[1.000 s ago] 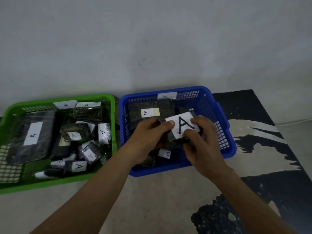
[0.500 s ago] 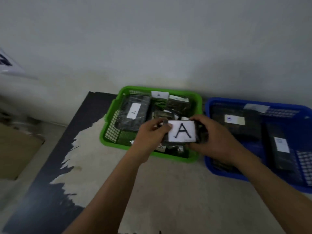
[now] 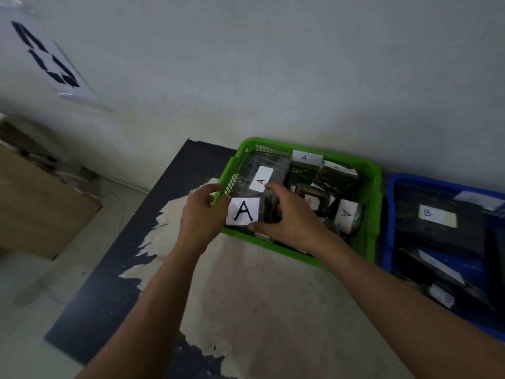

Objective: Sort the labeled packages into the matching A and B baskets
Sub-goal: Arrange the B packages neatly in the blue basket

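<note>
The left hand (image 3: pixel 202 214) pinches the left edge of the package (image 3: pixel 243 212), held over the green basket's (image 3: pixel 374 187) near-left corner. The right hand (image 3: pixel 287 217) grips its right edge. It looks light, and its wrap is probably slick, so edge holds suit. Other packages (image 3: pixel 345 214) crowd that basket. The blue basket (image 3: pixel 388 214) sits just right of it.

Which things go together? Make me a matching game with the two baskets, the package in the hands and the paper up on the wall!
Things:
1. green basket
2. blue basket
3. package with the big A label
4. paper sheet with black marks

Places:
a. held between the left hand and the right hand
b. has packages labelled B inside
c. up on the wall
d. has packages labelled A inside

Pairs: 1-d, 2-b, 3-a, 4-c.
</note>
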